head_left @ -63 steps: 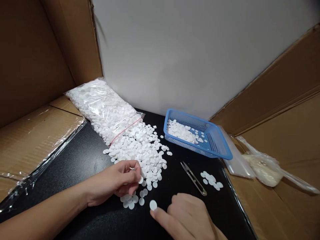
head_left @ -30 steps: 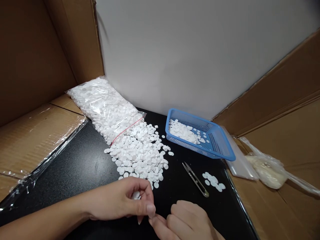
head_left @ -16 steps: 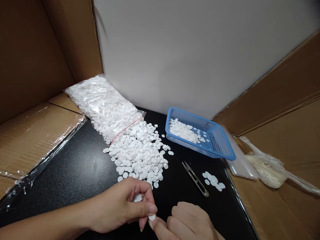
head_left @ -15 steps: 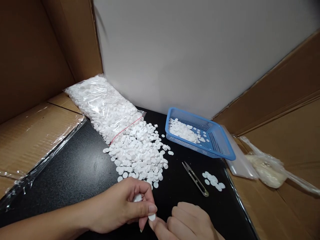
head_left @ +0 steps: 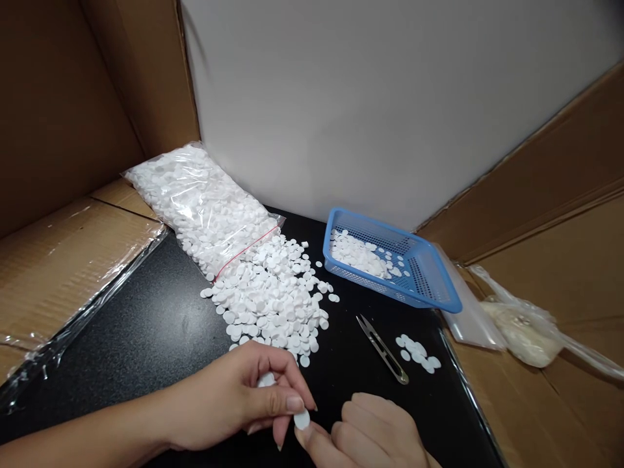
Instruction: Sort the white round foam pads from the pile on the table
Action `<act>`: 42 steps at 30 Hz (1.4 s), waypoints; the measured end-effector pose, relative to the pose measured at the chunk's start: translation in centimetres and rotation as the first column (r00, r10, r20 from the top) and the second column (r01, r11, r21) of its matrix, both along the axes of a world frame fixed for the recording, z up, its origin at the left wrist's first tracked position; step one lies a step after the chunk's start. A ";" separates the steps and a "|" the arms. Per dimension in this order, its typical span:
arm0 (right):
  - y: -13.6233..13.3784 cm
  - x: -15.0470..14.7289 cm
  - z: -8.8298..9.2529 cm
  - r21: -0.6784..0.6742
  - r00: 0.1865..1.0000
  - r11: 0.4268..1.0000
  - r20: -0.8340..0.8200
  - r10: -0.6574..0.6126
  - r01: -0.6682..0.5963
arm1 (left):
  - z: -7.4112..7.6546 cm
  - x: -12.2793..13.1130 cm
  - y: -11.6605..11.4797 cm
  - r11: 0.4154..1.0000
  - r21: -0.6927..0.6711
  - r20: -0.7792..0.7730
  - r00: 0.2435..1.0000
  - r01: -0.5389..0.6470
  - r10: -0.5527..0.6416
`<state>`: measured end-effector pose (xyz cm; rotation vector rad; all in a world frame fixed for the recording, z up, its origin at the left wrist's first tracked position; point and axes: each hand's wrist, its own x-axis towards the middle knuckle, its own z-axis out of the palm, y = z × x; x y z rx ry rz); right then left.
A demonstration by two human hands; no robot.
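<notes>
There were two hands: one left and one right. One disc was at their fingertips, and at least one more sat in the left palm, the full number hidden. One heap and one basket held discs too many to count; one cluster had roughly a dozen, overlapping. There were one packed bag, one tied bag, one sleeve, one pair of snips and one table.

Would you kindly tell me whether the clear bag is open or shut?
The clear bag is open: white discs spill past the red line at its mouth onto the black table.
</notes>
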<state>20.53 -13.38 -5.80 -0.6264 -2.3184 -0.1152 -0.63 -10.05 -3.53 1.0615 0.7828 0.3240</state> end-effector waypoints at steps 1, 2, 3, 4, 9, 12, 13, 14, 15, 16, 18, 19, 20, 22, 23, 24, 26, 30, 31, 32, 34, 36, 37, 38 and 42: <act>0.1 -0.1 -0.2 -0.116 0.996 0.993 -0.081 -0.026 0.016 | 0.0 -0.1 0.1 1.000 0.001 0.003 1.000 -0.023 0.023; 0.2 -0.2 -0.4 -0.236 0.984 0.971 -0.165 -0.069 0.029 | -0.1 -0.2 0.3 0.998 0.002 0.009 0.998 -0.059 0.059; 0.4 -0.2 -0.6 -0.369 0.960 0.929 -0.244 -0.137 0.039 | -0.1 -0.3 0.6 0.994 0.005 0.013 0.994 -0.106 0.106; 0.7 -0.2 -0.7 -0.512 0.922 0.858 -0.316 -0.223 0.032 | -0.1 -0.5 0.9 0.987 0.011 0.014 0.987 -0.161 0.161; 2.4 -0.1 -0.9 -0.891 0.713 0.124 -0.426 -0.557 -0.436 | 0.1 -1.8 2.2 0.959 0.069 -0.049 0.959 -0.276 0.280; 2.9 -0.1 -1.0 -0.793 0.676 -0.074 -0.462 -0.573 -0.605 | 0.3 -2.1 2.6 0.976 0.091 -0.082 0.975 -0.199 0.207; 2.9 -0.1 -1.0 -0.773 0.666 -0.098 -0.466 -0.582 -0.627 | 0.3 -2.2 2.6 0.981 0.093 -0.092 0.979 -0.172 0.180; 2.9 -0.1 -1.1 -0.760 0.657 -0.113 -0.467 -0.592 -0.641 | 0.4 -2.2 2.7 0.985 0.094 -0.102 0.982 -0.147 0.156; 3.0 -0.1 -1.2 -0.753 0.650 -0.118 -0.464 -0.602 -0.647 | 0.4 -2.2 2.7 0.987 0.094 -0.113 0.984 -0.129 0.139; 3.0 0.0 -1.3 -0.757 0.650 -0.118 -0.457 -0.608 -0.643 | 0.4 -2.2 2.7 0.988 0.099 -0.124 0.984 -0.118 0.130; 3.1 0.1 -1.3 -0.794 0.679 -0.113 -0.425 -0.598 -0.597 | 0.4 -2.2 2.8 0.985 0.136 -0.161 0.979 -0.103 0.125; 3.1 0.1 -1.2 -0.827 0.713 -0.111 -0.397 -0.578 -0.551 | 0.4 -2.3 2.9 0.980 0.176 -0.194 0.973 -0.093 0.127; 3.2 0.1 -1.1 -0.867 0.757 -0.097 -0.365 -0.542 -0.488 | 0.4 -2.4 2.9 0.970 0.232 -0.236 0.963 -0.076 0.132; 3.2 -0.1 -0.9 -0.952 0.861 0.009 -0.281 -0.423 -0.307 | 0.5 -2.6 3.0 0.933 0.360 -0.317 0.937 -0.024 0.147; 3.1 -0.2 -0.8 -0.972 0.909 0.109 -0.232 -0.347 -0.206 | 0.6 -2.6 3.0 0.911 0.412 -0.348 0.926 0.008 0.149; 3.1 -0.4 -0.7 -0.968 0.947 0.225 -0.176 -0.270 -0.116 | 0.6 -2.7 2.9 0.895 0.444 -0.372 0.918 0.044 0.139; 2.9 -0.9 -0.5 -0.899 0.991 0.439 -0.066 -0.119 -0.007 | 0.7 -2.7 2.7 0.879 0.463 -0.417 0.903 0.117 0.099; 2.7 -1.4 -0.8 -0.764 0.991 0.643 0.121 0.059 0.054 | 0.9 -2.7 2.4 0.850 0.486 -0.468 0.882 0.202 0.058; 2.6 -1.4 -0.9 -0.744 0.986 0.664 0.152 0.068 0.069 | 1.0 -2.8 2.3 0.845 0.494 -0.468 0.881 0.203 0.062; 2.6 -1.3 -1.1 -0.731 0.983 0.677 0.169 0.067 0.080 | 1.0 -2.8 2.3 0.843 0.499 -0.470 0.880 0.203 0.067; 2.5 -1.0 -1.5 -0.714 0.989 0.698 0.139 0.055 0.062 | 1.0 -2.9 2.2 0.834 0.513 -0.485 0.871 0.203 0.086; 2.4 -0.8 -2.1 -0.682 0.997 0.732 0.061 0.045 0.009 | 0.9 -3.0 2.2 0.819 0.534 -0.497 0.861 0.210 0.104; 2.3 -0.8 -2.4 -0.654 0.999 0.757 0.024 0.044 -0.018 | 0.8 -3.0 2.2 0.811 0.544 -0.502 0.858 0.215 0.110; 2.3 -0.8 -2.7 -0.618 0.999 0.786 0.000 0.043 -0.034 | 0.7 -3.0 2.2 0.805 0.551 -0.507 0.855 0.220 0.113; 2.3 -1.3 -3.7 -0.371 0.998 0.929 0.056 0.028 -0.005 | 0.8 -2.7 2.1 0.803 0.537 -0.547 0.831 0.258 0.099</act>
